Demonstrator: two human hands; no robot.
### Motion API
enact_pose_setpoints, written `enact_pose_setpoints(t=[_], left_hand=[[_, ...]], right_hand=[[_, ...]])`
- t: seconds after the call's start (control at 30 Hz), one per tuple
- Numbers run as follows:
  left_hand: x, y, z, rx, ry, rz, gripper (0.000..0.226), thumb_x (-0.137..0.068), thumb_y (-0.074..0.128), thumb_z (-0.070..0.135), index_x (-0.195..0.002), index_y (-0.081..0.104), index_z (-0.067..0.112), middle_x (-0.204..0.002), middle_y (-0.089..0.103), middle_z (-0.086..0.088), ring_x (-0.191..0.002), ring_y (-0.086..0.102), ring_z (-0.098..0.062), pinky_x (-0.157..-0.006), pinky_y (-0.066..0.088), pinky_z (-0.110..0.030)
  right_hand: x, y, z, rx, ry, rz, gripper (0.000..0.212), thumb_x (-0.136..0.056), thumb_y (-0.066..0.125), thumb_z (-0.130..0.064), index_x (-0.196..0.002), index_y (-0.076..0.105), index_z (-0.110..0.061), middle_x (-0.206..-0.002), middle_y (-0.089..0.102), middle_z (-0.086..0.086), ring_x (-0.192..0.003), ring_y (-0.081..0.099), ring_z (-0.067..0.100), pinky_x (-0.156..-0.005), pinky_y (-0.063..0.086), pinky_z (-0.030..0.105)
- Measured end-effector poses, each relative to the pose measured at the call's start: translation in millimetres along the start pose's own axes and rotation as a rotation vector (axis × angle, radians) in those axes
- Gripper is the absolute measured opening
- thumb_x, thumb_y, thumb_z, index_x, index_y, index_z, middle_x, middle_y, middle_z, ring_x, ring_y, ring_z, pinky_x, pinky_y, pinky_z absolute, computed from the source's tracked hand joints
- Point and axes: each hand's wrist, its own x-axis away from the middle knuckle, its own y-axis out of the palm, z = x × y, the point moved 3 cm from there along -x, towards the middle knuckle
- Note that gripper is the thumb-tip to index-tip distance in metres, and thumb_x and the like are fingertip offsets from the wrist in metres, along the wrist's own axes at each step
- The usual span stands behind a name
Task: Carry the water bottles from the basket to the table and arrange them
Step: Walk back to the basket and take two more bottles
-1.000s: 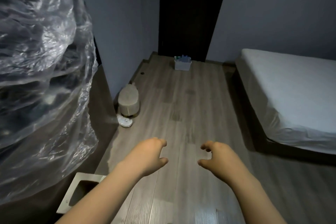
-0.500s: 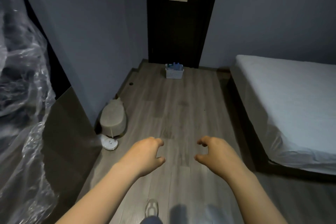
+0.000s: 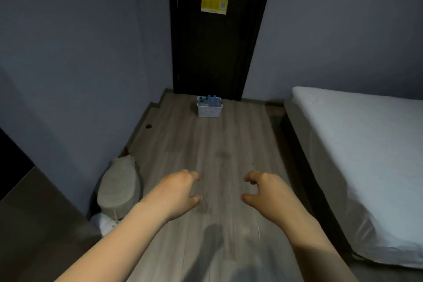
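Both hands were empty: the left hand (image 3: 178, 192) and the right hand (image 3: 267, 192) hung out in front of the person over the grey wood-plank floor (image 3: 217, 142), fingers loosely curled toward each other and gripping nothing. The small white perforated plastic basket (image 3: 209, 111) sat on the floor at the far end of the room, just in front of the tall dark door (image 3: 217, 52) with its yellow paper notice (image 3: 214, 2). The clear plastic water bottles with blue caps (image 3: 212, 99) stood upright inside it, their tops poking above the rim (how many there were was too small to tell). The basket was well apart from the hands, so the step in hand looked to be the approach, and neither hand carried a bottle. To do it well, the person would likely want to walk straight down the strip of floor, keeping between the bed with the white sheet (image 3: 366, 144) on the right and the round beige fabric-covered drum (image 3: 119, 188) against the left wall. It would be better to crouch close to the basket before reaching than to stretch from a distance. Taking a bottle by its body in each hand and lifting straight up, so that the light basket was not dragged or tipped, would probably serve best. No table could be clearly made out, so the route back would need a turn and a look first.
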Motion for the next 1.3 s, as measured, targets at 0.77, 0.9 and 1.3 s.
enact_pose_setpoints(t=[0.77,0.9,1.3], left_hand=[[-404.6,-103.8,-41.8,0.028,-0.04,0.026,0.047,-0.088,0.057,0.04,-0.129,0.049,0.019,-0.128,0.054,-0.004,-0.118,0.053,-0.021,-0.095,0.043,-0.027],[-465.5,-116.8,-50.1,0.024,-0.033,0.031,0.045,-0.087,0.058,0.04,-0.125,0.051,0.018,-0.125,0.055,-0.005,-0.116,0.053,-0.021,-0.093,0.042,-0.026],[-656.9,-151.0,-111.8,0.059,-0.002,-0.001,0.043,-0.084,0.061,0.043,-0.121,0.053,0.021,-0.121,0.057,-0.001,-0.111,0.055,-0.018,-0.09,0.043,-0.024]], right_hand=[[-423.2,-95.5,41.2,-0.001,-0.061,0.006,0.048,-0.08,0.069,-0.041,-0.124,0.054,-0.029,-0.119,0.061,-0.005,-0.103,0.061,0.013,-0.087,0.053,0.03],[-484.4,-105.2,47.0,0.007,-0.062,-0.006,0.047,-0.08,0.069,-0.041,-0.123,0.055,-0.03,-0.118,0.062,-0.006,-0.098,0.062,0.011,-0.082,0.054,0.028],[-679.2,-121.8,43.6,0.012,-0.022,-0.021,0.047,-0.08,0.069,-0.041,-0.123,0.055,-0.03,-0.119,0.061,-0.006,-0.099,0.061,0.011,-0.085,0.054,0.029]])
